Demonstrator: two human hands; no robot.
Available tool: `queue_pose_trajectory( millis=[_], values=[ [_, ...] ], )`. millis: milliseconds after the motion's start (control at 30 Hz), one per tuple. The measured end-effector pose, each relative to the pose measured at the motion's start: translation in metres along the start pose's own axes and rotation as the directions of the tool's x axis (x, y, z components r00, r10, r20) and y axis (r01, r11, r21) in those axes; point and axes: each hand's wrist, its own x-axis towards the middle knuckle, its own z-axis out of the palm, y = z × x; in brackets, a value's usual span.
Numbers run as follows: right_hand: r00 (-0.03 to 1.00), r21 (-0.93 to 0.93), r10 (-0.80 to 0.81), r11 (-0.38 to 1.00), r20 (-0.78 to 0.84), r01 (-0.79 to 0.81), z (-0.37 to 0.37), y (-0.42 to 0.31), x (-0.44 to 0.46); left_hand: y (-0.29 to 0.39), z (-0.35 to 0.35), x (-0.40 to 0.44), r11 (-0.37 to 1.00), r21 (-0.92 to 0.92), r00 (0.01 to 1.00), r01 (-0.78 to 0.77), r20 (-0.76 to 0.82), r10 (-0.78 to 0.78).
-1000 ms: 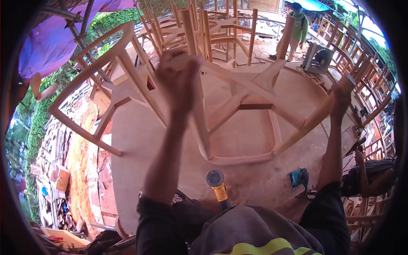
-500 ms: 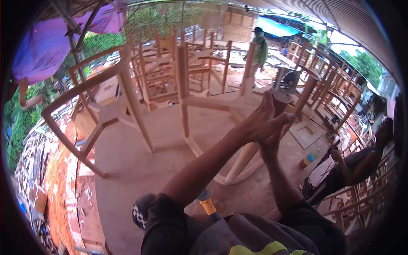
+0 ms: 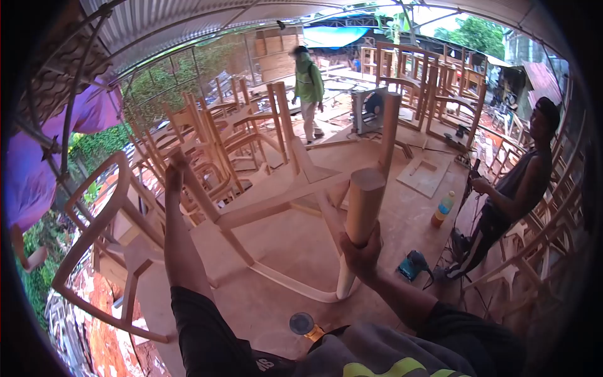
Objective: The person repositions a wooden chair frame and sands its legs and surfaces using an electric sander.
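Note:
A bare wooden chair frame (image 3: 276, 207) stands with its legs up on the plywood worktable (image 3: 251, 301). My left hand (image 3: 176, 173) is closed round the upper end of one leg on the far left side. My right hand (image 3: 363, 254) wraps round a thick, rounded leg (image 3: 365, 207) whose flat end points up toward me. The curved rail (image 3: 295, 289) of the frame rests low on the tabletop. Close to my body lies a yellow-handled tool (image 3: 304, 325) with a round grey disc, partly hidden by my shirt.
Another chair frame (image 3: 125, 251) is at the left. A teal power tool (image 3: 413, 266), a bottle (image 3: 443, 209) and a board with a cutout (image 3: 422, 176) lie to the right. One person (image 3: 518, 169) stands at right; another in green (image 3: 308, 88) is beyond the table. Chair frames (image 3: 452, 94) stack behind.
My hands, close together at one leg before, are now apart on two legs. The chair frame has turned and tilted. My view has swung right, showing more of the person there.

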Motion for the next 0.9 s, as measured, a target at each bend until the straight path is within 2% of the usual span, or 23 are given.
queue_pose_trajectory(
  millis=[33, 100, 133, 167, 200, 233, 267, 300, 333, 367, 400, 433, 467, 500, 533, 567, 633, 667, 700, 733, 767, 833, 900],
  values=[
    [0.998, -0.02, -0.06, 0.998, -0.01, 0.06, 0.001, 0.016, 0.01, -0.008, 0.012, 0.002, 1.0, -0.01, 1.0, -0.002, 0.012, 0.002],
    [0.985, -0.023, -0.167, 0.986, -0.045, 0.167, 0.0, 0.057, 0.032, -0.022, 0.027, 0.003, 0.997, -0.028, 0.993, 0.067, -0.096, -0.07],
    [0.979, -0.015, -0.193, 0.981, -0.072, 0.192, -0.004, 0.063, 0.049, -0.027, 0.033, 0.003, 0.998, -0.034, 0.992, -0.059, -0.113, 0.055],
    [0.973, -0.004, -0.211, 0.977, -0.094, 0.211, -0.01, 0.069, 0.069, -0.021, 0.041, -0.005, 0.999, -0.035, 0.999, -0.009, -0.049, 0.008],
    [0.992, 0.043, -0.11, 0.993, -0.057, 0.112, -0.018, 0.093, 0.094, -0.009, 0.05, -0.018, 0.999, -0.03, 0.999, 0.034, 0.011, -0.034],
    [0.974, -0.063, -0.216, 0.975, -0.071, 0.212, -0.03, 0.101, 0.125, 0.004, 0.062, -0.035, 1.0, 0.004, 0.998, -0.007, 0.064, 0.007],
    [0.982, -0.16, -0.177, 0.973, -0.069, 0.165, -0.04, 0.125, 0.157, 0.015, 0.077, -0.053, 0.998, 0.032, 0.991, -0.051, 0.124, 0.046],
    [0.987, -0.193, -0.148, 0.972, -0.063, 0.133, -0.049, 0.166, 0.195, 0.003, 0.099, -0.066, 0.979, 0.06, 0.98, -0.195, 0.061, 0.192],
    [0.991, -0.225, -0.124, 0.968, -0.058, 0.109, -0.06, 0.195, 0.231, 0.031, 0.119, -0.098, 0.988, -0.035, 0.983, -0.148, 0.107, 0.151],
    [0.999, -0.545, 0.018, 0.839, 0.038, 0.006, -0.076, 0.204, 0.255, 0.062, 0.142, -0.125, 0.983, -0.048, 0.98, -0.177, 0.084, 0.181],
    [0.98, -0.804, 0.183, 0.593, 0.077, -0.048, -0.087, 0.207, 0.267, 0.081, 0.163, -0.147, 0.963, 0.102, 0.967, -0.251, 0.076, 0.244],
    [0.955, -0.771, 0.214, 0.636, 0.206, 0.024, -0.097, 0.155, 0.252, 0.119, 0.179, -0.178, 0.977, 0.149, 0.984, -0.156, 0.109, 0.14],
    [0.939, -0.714, 0.203, 0.698, 0.278, 0.06, -0.1, 0.175, 0.246, 0.136, 0.196, -0.197, 0.96, 0.245, 0.987, -0.134, 0.12, 0.107],
    [0.919, -0.647, 0.183, 0.756, 0.349, 0.096, -0.101, 0.197, 0.24, 0.158, 0.21, -0.22, 0.94, 0.281, 0.98, -0.192, 0.111, 0.167],
    [0.891, -0.483, 0.14, 0.87, 0.432, 0.098, -0.098, 0.19, 0.213, 0.18, 0.221, -0.242, 0.915, 0.321, 0.969, -0.244, 0.101, 0.223],
    [0.856, -0.302, 0.094, 0.95, 0.508, 0.075, -0.091, 0.164, 0.172, 0.197, 0.232, -0.259, 0.926, 0.317, 0.975, -0.205, 0.147, 0.165],
    [0.631, -0.12, 0.166, 0.986, 0.758, -0.116, -0.092, 0.078, 0.107, 0.218, 0.252, -0.295, 0.951, 0.264, 0.967, -0.163, 0.236, 0.1],
    [0.557, -0.028, 0.183, 0.961, 0.81, -0.276, -0.092, 0.059, 0.079, 0.226, 0.261, -0.313, 0.892, 0.253, 0.909, -0.374, 0.289, 0.299],
    [0.477, 0.048, 0.187, 0.897, 0.859, -0.439, -0.09, 0.052, 0.051, 0.238, 0.268, -0.332, 0.856, 0.286, 0.885, -0.431, 0.32, 0.339],
    [0.77, 0.336, 0.208, 0.809, 0.604, -0.482, -0.063, 0.205, 0.008, 0.252, 0.271, -0.346, 0.811, 0.313, 0.853, -0.495, 0.354, 0.384],
    [0.735, 0.325, 0.22, 0.79, 0.641, -0.52, -0.053, 0.175, -0.008, 0.266, 0.269, -0.356, 0.868, 0.256, 0.858, -0.425, 0.42, 0.296],
    [0.769, 0.299, 0.213, 0.833, 0.602, -0.465, -0.085, 0.142, 0.0, 0.267, 0.253, -0.363, 0.917, 0.23, 0.863, -0.327, 0.469, 0.19],
    [0.824, 0.266, 0.209, 0.88, 0.526, -0.394, -0.146, 0.109, -0.001, 0.26, 0.223, -0.358, 0.914, 0.074, 0.816, -0.399, 0.482, 0.318]
  ],
)
